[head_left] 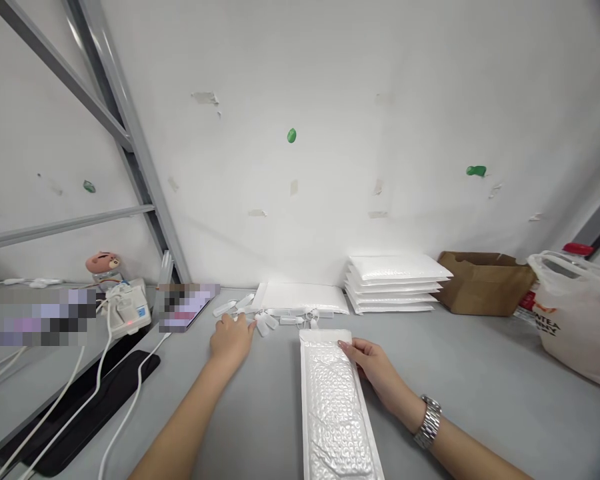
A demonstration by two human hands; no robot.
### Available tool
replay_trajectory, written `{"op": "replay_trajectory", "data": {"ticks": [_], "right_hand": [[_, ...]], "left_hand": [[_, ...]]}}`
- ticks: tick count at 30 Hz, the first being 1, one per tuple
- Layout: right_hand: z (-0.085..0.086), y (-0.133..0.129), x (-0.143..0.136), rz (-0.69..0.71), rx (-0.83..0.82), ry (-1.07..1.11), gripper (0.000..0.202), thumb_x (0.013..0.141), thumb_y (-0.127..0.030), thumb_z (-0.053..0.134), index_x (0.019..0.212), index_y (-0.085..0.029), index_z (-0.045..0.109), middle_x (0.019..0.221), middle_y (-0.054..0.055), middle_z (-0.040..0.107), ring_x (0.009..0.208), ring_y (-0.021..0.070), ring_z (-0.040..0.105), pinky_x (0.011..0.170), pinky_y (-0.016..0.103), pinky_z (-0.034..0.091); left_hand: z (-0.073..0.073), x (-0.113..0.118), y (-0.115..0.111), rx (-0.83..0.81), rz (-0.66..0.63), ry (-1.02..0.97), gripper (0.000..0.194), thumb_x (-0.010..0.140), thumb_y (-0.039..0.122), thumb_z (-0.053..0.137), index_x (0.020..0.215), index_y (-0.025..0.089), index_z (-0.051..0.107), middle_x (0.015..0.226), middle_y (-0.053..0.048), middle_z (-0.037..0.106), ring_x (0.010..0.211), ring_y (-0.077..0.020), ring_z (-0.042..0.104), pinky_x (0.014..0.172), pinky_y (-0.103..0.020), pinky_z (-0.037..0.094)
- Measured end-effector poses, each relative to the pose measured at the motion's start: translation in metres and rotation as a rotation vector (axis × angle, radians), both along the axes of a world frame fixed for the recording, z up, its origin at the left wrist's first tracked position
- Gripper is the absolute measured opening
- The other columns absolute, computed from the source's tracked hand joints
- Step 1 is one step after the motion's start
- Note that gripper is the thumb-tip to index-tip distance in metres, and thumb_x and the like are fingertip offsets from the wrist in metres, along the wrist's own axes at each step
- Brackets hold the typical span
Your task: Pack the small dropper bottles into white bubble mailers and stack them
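A white bubble mailer (334, 407) stretches toward me at the front middle of the grey table, its bubbled face up. My right hand (375, 363), with a metal watch on the wrist, pinches its upper right edge, thumb on top and fingers underneath. My left hand (231, 341) reaches down at the left end of a row of small white tag-like pieces (266, 323). Its thumb stands apart from the bent fingers, whose tips are partly hidden among the pieces. Behind the row lies a flat white mailer (303, 298).
Several white mailers (395, 283) are stacked at the back right beside a brown paper box (483, 283) and a white plastic bag (575, 320). To the left are a phone (187, 307), a power strip (127, 308), white cables (100, 373) and a black strip-shaped case (95, 413).
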State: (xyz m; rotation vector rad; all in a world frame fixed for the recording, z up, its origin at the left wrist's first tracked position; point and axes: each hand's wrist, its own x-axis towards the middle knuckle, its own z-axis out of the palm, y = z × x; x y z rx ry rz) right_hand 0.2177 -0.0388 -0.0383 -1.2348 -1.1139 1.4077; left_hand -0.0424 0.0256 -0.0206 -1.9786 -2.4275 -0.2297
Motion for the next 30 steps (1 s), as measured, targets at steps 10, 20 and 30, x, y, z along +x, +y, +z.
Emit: {"op": "replay_trajectory", "data": {"ticks": [10,20,30], "right_hand": [[-0.0034,0.0014,-0.0001,0.001,0.004,0.002,0.035,0.065,-0.049,0.065,0.068,-0.015,0.064,0.062,0.000,0.059,0.057,0.0128,0.050,0.057,0.026,0.037],[-0.0019,-0.0003,-0.0010,-0.001,0.021,0.009,0.035,0.066,-0.049,0.064,0.067,-0.014,0.063,0.064,0.001,0.061,0.059,0.0144,0.052,0.059,0.027,0.038],[-0.0021,0.0015,-0.0014,-0.038,-0.004,0.027,0.033,0.063,-0.047,0.067,0.062,-0.015,0.060,0.057,-0.002,0.055,0.053,0.0114,0.046,0.054,0.025,0.035]], "left_hand": [[-0.0036,0.0030,0.0039,0.026,-0.080,-0.026,0.034,0.086,0.039,0.034,0.099,0.023,0.061,0.100,-0.012,0.054,0.097,-0.0282,0.050,0.073,-0.033,0.042],[-0.0050,-0.0021,0.0072,0.015,-0.041,0.027,0.023,0.080,0.017,0.040,0.094,0.015,0.058,0.102,-0.015,0.053,0.095,-0.0273,0.052,0.072,-0.031,0.042],[-0.0009,-0.0031,0.0069,0.012,-0.016,0.089,0.042,0.079,0.011,0.038,0.121,0.010,0.042,0.105,-0.018,0.055,0.094,-0.0278,0.056,0.075,-0.038,0.041]]}}
